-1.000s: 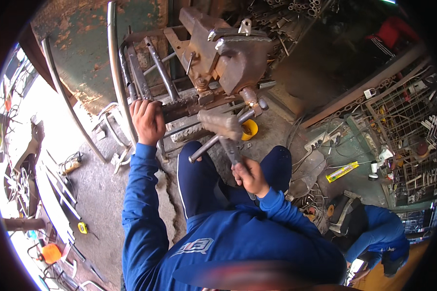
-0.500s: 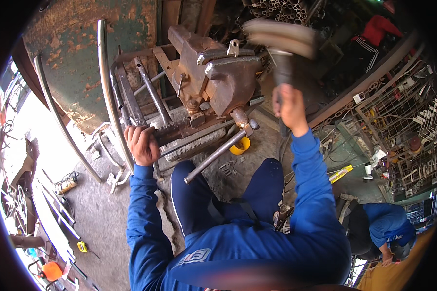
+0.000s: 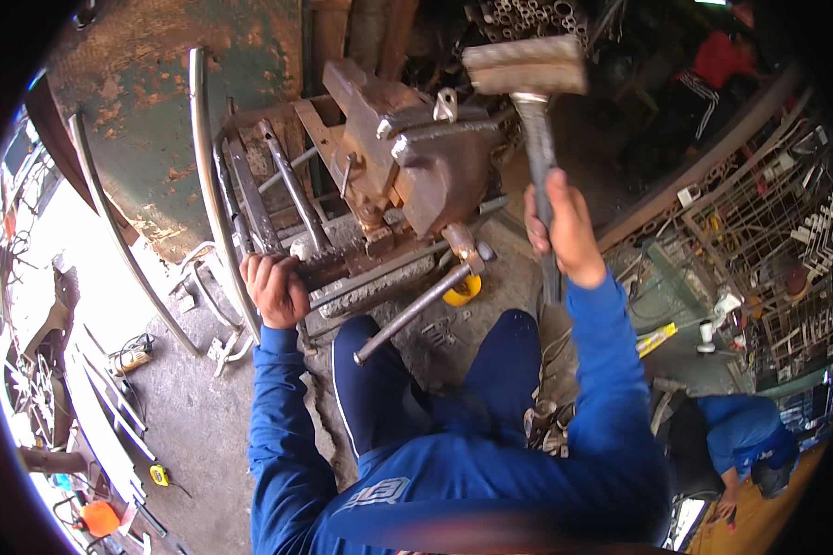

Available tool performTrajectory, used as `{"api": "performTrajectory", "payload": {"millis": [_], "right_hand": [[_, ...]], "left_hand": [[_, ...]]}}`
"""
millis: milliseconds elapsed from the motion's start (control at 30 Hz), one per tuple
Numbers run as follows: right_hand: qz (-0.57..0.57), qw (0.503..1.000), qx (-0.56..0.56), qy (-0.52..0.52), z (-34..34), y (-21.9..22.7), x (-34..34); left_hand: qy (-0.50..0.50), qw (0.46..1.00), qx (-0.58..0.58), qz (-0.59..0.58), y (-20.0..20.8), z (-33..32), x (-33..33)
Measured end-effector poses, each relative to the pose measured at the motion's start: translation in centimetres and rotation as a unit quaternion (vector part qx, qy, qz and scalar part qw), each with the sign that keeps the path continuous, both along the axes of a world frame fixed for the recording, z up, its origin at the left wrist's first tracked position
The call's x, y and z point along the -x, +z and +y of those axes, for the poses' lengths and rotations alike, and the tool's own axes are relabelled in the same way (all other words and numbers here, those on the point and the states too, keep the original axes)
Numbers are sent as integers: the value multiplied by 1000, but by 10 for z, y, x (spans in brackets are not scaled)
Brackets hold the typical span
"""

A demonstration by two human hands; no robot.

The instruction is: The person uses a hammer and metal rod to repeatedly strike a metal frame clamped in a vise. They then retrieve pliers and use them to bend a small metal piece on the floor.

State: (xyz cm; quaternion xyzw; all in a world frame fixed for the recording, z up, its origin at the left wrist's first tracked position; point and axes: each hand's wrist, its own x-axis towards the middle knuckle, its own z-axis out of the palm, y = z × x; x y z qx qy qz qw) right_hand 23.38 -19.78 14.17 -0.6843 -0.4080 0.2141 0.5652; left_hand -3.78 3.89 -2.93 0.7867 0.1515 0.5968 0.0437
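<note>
My right hand (image 3: 567, 229) is closed round the grey handle of a hammer (image 3: 539, 129), raised to the right of a large rusty bench vise (image 3: 449, 176). The hammer's broad, worn head points away from me, apart from the vise. A small metal tab with a hole (image 3: 446, 105) stands upright between the vise jaws. My left hand (image 3: 276, 289) is wrapped round the near-left end of a dark metal bar (image 3: 329, 269) at the vise's base; the palm side is hidden. The vise's long handle (image 3: 407, 313) slants toward my left knee.
Curved metal tubes (image 3: 204, 139) stand left of the vise. A yellow ring-shaped thing (image 3: 463, 290) lies under the vise screw. A tape measure (image 3: 160, 475) rests on the floor at left. A wire rack (image 3: 768, 231) stands at right; a co-worker in blue (image 3: 745, 435) bends at lower right.
The hammer, blurred by motion before, now shows sharply. My right hand has shifted slightly right and nearer to me with it. My left hand keeps its hold, and the tab stays in the jaws.
</note>
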Motion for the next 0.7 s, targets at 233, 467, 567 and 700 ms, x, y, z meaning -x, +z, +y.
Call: {"api": "performTrajectory", "payload": {"millis": [233,467,567,700], "right_hand": [[24,978,-206,21,-7,2,-2],[37,996,-28,-82,-10,14,9],[61,994,-87,-16,-42,5,23],[56,980,-179,73,-50,-33,63]], "left_hand": [[-1,1000,7,-2,-2,-1,1],[-3,1000,2,-2,-1,0,2],[-5,1000,3,-10,-3,0,1],[0,1000,22,-9,-7,1,3]]}}
